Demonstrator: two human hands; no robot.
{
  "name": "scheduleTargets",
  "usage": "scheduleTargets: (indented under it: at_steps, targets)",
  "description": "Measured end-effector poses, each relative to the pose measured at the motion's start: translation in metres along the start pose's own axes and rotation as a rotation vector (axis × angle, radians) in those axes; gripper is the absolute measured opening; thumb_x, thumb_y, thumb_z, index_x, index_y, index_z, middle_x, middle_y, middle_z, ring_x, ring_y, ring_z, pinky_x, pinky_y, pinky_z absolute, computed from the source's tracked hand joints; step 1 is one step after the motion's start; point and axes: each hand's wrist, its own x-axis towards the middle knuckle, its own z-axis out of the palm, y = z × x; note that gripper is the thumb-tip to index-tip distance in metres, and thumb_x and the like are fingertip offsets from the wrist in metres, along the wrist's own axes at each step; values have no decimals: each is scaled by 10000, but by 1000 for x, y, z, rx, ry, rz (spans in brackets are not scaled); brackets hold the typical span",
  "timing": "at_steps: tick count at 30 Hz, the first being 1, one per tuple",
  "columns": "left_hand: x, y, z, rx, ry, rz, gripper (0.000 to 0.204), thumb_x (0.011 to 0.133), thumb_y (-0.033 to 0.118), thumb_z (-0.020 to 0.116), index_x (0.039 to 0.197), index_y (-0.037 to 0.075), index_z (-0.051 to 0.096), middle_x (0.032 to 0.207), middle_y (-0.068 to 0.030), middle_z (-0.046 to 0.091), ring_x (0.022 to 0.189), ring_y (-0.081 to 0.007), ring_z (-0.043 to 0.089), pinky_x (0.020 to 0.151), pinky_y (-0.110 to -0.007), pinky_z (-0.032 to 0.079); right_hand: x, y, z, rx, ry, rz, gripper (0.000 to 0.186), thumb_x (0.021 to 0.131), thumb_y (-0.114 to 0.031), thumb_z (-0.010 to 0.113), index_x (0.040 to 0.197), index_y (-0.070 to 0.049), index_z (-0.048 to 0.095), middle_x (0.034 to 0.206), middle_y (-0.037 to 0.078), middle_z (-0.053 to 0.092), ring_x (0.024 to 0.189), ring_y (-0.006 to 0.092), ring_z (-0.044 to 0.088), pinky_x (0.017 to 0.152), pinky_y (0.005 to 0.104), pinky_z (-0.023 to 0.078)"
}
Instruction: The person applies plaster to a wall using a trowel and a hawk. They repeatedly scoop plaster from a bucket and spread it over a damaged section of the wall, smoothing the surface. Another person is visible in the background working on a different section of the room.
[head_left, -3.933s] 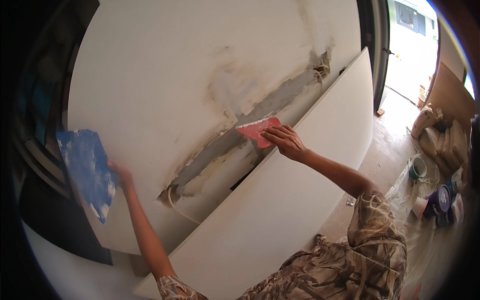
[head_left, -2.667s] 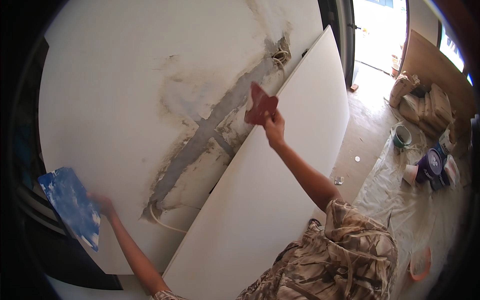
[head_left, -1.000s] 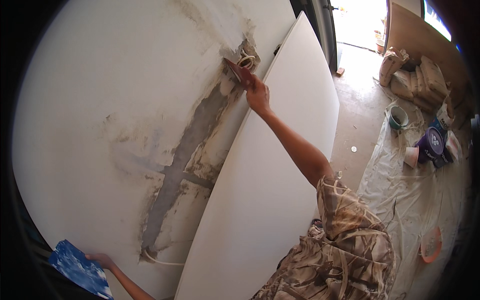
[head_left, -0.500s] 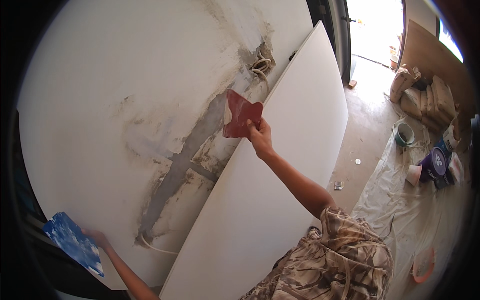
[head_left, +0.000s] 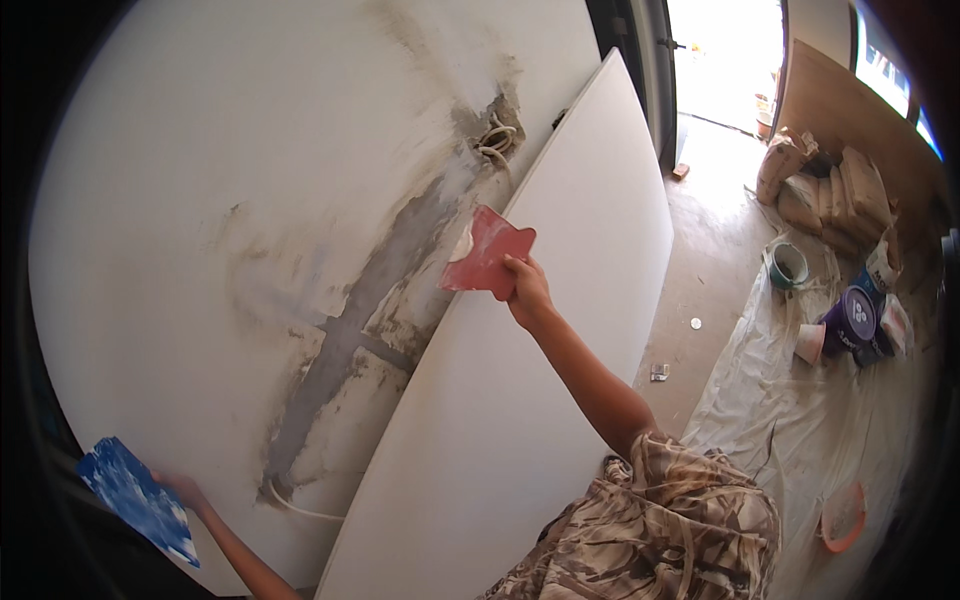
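Note:
My right hand (head_left: 526, 290) grips a red flat spreader (head_left: 486, 254) with white filler on its edge, held against the white wall (head_left: 200, 180) beside a grey patched channel (head_left: 370, 300). Coiled cables (head_left: 494, 138) poke out at the channel's upper end. My left hand (head_left: 185, 492) holds a blue, filler-smeared board (head_left: 136, 496) low at the left edge of the wall. A large white panel (head_left: 520, 420) leans against the wall under my right arm.
A doorway (head_left: 715, 60) opens at the top right. On the floor to the right lie a plastic sheet (head_left: 800, 430), a purple bucket (head_left: 848, 322), a grey pail (head_left: 787, 265), stacked sacks (head_left: 840, 195) and an orange bowl (head_left: 842, 515).
My right hand has brought the red spreader down along the channel from the cables at its top end. My left hand with the blue board stays low at the left.

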Motion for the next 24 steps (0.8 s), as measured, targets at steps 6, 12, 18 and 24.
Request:
scheduleTargets:
  at_steps: [6,12,18,24]
  targets:
    - [-24,-104,15,1023,-550,405,424,1019,136,453,1323,-159,432,1367,-221,509,1275,-282,489,1108,-326,348,-54,23,-54,205,-185,325,134,884,-130,576,994,-71,622,972,41,680,917,173,646,800,343,526]
    - [-35,-41,4,712,-699,101,500,1020,225,480,1339,-156,416,1383,-212,503,1262,-254,505,1095,-305,359,-138,44,-134,124,-52,575,155,903,-151,535,1008,-64,608,937,53,655,887,207,633,809,361,506]
    - [23,29,-26,-307,-203,-395,516,1014,255,501,1336,-142,428,1395,-235,481,1262,-303,497,1080,-355,366,-197,43,-161,-57,19,875,137,912,-212,538,936,-82,574,843,48,607,690,196,605,541,330,470]
    - [34,59,-55,-462,-150,-504,552,1020,302,489,1352,-132,411,1423,-252,442,1290,-339,459,1085,-396,346,-176,38,-167,26,-99,752,118,891,-184,558,919,-71,578,807,50,608,692,221,609,562,344,476]
